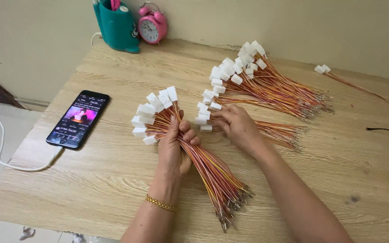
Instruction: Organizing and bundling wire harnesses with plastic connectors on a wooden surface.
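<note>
We're bundling: left hand [173, 148] clamped round the wire bundle [203, 166], right hand [236, 126] fingers curled on the loose harnesses [266, 130], next needs one picked clean

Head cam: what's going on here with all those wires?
A person is sorting wire leads with white plugs on a wooden table. The left hand has a grip on a bundle of wires, plugs fanned out at the top. The right hand rests on a smaller bunch lying on the table. A bigger pile lies behind. A phone sits to the left, screen lit.
</note>
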